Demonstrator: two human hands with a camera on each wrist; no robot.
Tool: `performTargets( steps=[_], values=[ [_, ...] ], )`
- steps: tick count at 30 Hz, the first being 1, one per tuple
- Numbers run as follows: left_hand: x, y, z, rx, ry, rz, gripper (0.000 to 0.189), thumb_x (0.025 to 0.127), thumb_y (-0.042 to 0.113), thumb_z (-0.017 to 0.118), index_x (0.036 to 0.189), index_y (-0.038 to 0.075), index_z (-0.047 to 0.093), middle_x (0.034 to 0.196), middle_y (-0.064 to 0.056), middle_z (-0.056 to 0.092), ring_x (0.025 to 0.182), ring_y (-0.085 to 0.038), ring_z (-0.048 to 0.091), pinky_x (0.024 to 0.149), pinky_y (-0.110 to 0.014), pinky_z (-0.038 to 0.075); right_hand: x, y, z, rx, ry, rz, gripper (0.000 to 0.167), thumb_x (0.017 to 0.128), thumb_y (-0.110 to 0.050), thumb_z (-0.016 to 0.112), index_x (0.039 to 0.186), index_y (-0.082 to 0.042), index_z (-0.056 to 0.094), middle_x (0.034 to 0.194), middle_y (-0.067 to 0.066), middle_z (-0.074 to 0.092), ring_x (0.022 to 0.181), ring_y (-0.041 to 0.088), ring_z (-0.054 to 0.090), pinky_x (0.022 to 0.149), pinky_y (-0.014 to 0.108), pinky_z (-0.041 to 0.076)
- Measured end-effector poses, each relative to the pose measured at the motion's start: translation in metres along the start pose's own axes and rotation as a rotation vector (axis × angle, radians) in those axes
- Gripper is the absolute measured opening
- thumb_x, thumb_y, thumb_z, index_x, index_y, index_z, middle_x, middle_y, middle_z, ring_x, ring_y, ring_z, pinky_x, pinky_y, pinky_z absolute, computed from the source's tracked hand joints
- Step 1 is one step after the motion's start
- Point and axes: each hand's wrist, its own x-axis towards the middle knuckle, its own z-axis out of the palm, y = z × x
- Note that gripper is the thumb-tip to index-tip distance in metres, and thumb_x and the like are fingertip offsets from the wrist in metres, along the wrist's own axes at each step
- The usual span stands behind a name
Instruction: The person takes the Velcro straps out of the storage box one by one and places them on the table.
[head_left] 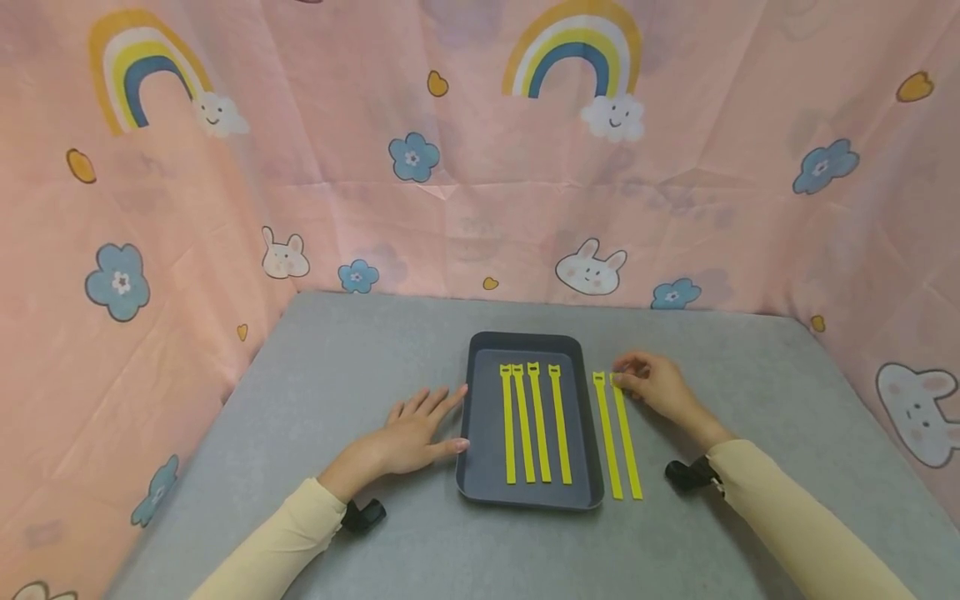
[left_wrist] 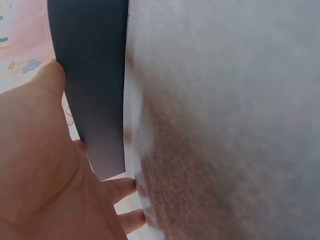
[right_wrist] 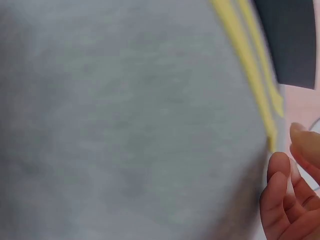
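A dark grey rectangular tray (head_left: 483,492) lies on the table with several yellow cable straps (head_left: 538,433) side by side in it, slotted heads at the far end. My left hand (head_left: 408,440) is spread at the tray's left side, its index finger and thumb touching the wall (left_wrist: 95,90). Right of the tray, two more straps lie parallel on the table: an inner strap (head_left: 607,433) and an outer strap (head_left: 628,442). My right hand (head_left: 660,387) is at the outer strap's head, partly covering it. In the right wrist view, a gap shows between thumb and bent fingers.
The grey table (head_left: 360,350) extends around the tray. A pink patterned cloth (head_left: 480,208) hangs behind it and along both sides. Black wrist cameras sit under the left sleeve (head_left: 277,542) and the right sleeve (head_left: 795,508).
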Motion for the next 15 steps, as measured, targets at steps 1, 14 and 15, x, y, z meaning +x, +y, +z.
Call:
performTargets(
  steps=[1, 14, 15],
  values=[
    [0.0, 0.0, 0.0, -0.001, -0.002, 0.001, 0.081, 0.097, 0.064, 0.044, 0.16, 0.034, 0.005, 0.168, -0.011, 0.015, 0.154, -0.042, 0.009, 0.117, -0.071, 0.011, 0.0, -0.001, -0.002, 0.005, 0.003, 0.0, 0.022, 0.095, -0.012, 0.067, 0.113, 0.001, 0.065, 0.09, 0.014, 0.061, 0.062, 0.011, 0.056, 0.054, 0.025, 0.049],
    [0.0, -0.003, 0.003, 0.009, 0.008, 0.008, 0.082, 0.096, 0.065, 0.045, 0.16, 0.035, 0.005, 0.168, -0.011, 0.014, 0.154, -0.043, 0.011, 0.116, -0.072, 0.012, 0.007, -0.062, -0.028, 0.085, 0.076, -0.05, 0.032, 0.1, -0.031, 0.06, 0.12, -0.007, 0.064, 0.1, 0.015, 0.063, 0.059, 0.02, 0.06, 0.053, 0.027, 0.049],
    [0.001, -0.003, 0.003, 0.008, 0.014, 0.013, 0.081, 0.096, 0.065, 0.046, 0.16, 0.035, 0.005, 0.168, -0.011, 0.014, 0.154, -0.044, 0.011, 0.115, -0.072, 0.012, 0.008, -0.068, -0.028, 0.097, 0.079, -0.054, 0.032, 0.1, -0.031, 0.06, 0.12, -0.007, 0.064, 0.099, 0.015, 0.063, 0.059, 0.019, 0.06, 0.053, 0.028, 0.049]
  ],
)
